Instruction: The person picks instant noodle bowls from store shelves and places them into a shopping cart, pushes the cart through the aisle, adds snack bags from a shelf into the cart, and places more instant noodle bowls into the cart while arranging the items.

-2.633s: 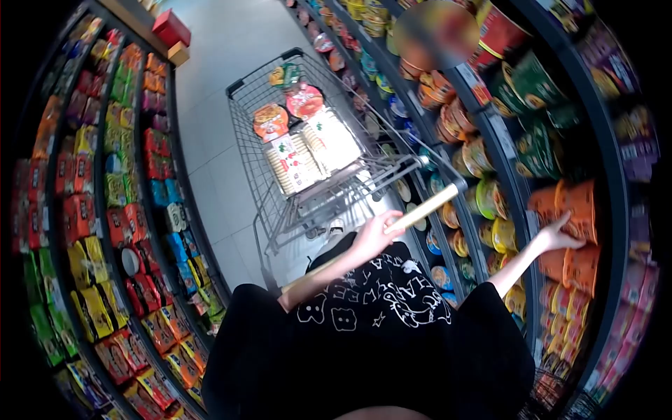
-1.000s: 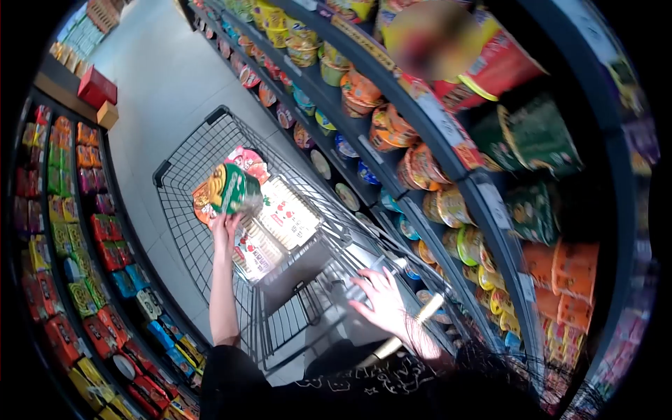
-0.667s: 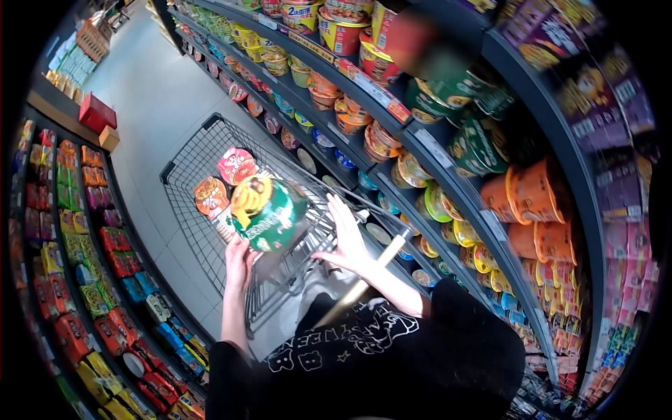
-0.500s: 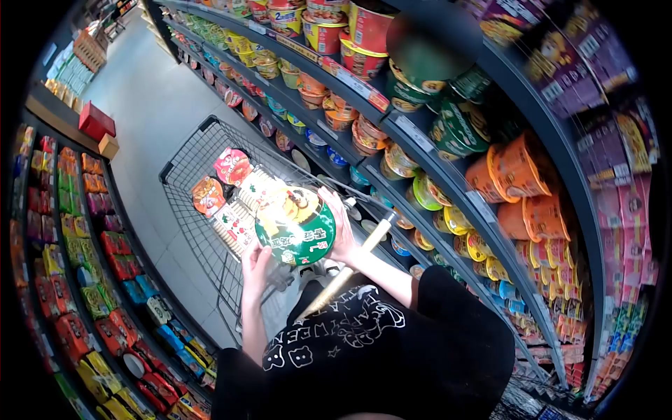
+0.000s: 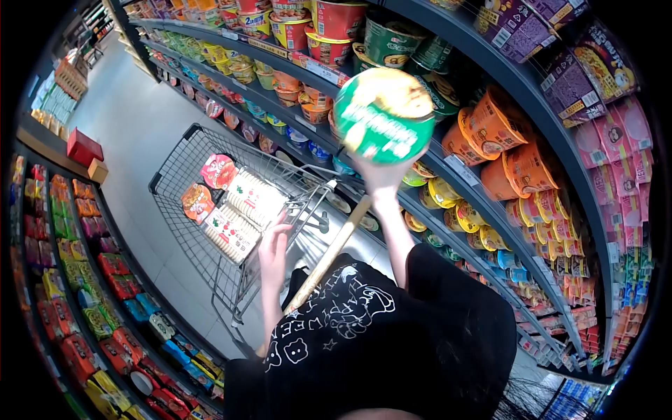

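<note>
Note green tub (image 5: 385, 115) gripped in right hand (image 5: 383, 176) before front edge of shelf (image 5: 491, 199), with empty left hand (image 5: 274, 246) half-curled near cart (image 5: 155, 183).

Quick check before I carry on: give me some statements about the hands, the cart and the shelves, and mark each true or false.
1. The right hand holds up a green-lidded tub. True.
2. The left hand holds a tub too. False: no item shows in its grasp.
3. A pink tub and an orange-lidded tub are in the cart. True.
4. The white packs lie on the floor. False: they are in the cart.
5. Large orange buckets stand on the right-hand shelving. True.
</note>
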The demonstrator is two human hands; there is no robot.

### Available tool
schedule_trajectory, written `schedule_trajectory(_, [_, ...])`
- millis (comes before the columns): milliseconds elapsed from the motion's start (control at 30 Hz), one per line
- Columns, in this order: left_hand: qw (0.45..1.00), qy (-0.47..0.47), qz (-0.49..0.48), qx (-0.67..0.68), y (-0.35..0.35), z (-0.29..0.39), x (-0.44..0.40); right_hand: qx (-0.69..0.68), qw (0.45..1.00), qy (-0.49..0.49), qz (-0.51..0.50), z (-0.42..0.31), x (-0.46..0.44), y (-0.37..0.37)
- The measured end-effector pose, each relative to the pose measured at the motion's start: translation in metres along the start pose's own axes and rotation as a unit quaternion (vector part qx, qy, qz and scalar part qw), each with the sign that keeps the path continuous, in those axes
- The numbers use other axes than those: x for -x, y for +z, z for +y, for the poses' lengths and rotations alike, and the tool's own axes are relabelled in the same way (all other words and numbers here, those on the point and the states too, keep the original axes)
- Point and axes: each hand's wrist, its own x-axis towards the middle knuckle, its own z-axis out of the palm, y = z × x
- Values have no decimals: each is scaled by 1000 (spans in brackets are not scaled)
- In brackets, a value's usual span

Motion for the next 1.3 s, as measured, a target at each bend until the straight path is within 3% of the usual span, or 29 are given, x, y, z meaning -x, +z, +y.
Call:
schedule_trajectory(133, [1000, -21, 15, 15, 5, -15, 2, 45, 996, -33, 76, 4, -69, -21])
schedule_trajectory(300, [999, -38, 24, 4, 9, -14, 3, 207, 969, -85, 107, 34, -114, -36])
schedule_trajectory(467, [999, -29, 34, 5, 3, -19, 2, 246, 963, 6, 113, 53, -144, -38])
schedule_trajectory(533, [998, -44, 37, 20, 1, -20, 2, 330, 935, 36, 126, 61, -152, -37])
schedule_trajectory(600, [998, -42, 37, -5, -2, -22, 2, 318, 940, 7, 121, 65, -156, -37])
schedule_trajectory(667, [998, -30, 36, -42, -5, -20, 2, 321, 934, -98, 124, 72, -148, -37])
schedule_trajectory(700, [996, -24, 35, -77, -8, -16, 3, 149, 982, -3, 115, 46, -129, -26])
schedule_trajectory(733, [993, -17, 35, -111, -10, -13, 3, 325, 929, -108, 139, 63, -116, -27])
schedule_trajectory(833, [980, -16, 20, -195, -21, -18, 6, 286, 948, -141, 18, 41, -37, -3])
schedule_trajectory(867, [978, -33, 11, -205, -25, -22, 8, 112, 988, -77, -77, 38, -11, 10])
schedule_trajectory(933, [963, -58, -20, -263, -33, -47, 13, 295, 895, -147, -300, 71, 34, 20])
schedule_trajectory(1000, [952, -136, -49, -271, -35, -45, 17, 296, 856, -64, -419, 105, 72, 35])
schedule_trajectory(1067, [950, -133, -35, -282, -42, -43, 16, 447, 659, 55, -603, 108, 77, 57])
schedule_trajectory(1133, [943, -178, -72, -273, -53, -41, 12, 488, 626, 60, -606, 145, 89, 76])
schedule_trajectory(1200, [941, -175, -81, -279, -67, -42, 10, 506, 616, -30, -603, 148, 95, 88])
schedule_trajectory(1300, [935, -152, -106, -303, -89, -56, 5, 485, 602, -25, -634, 146, 101, 109])
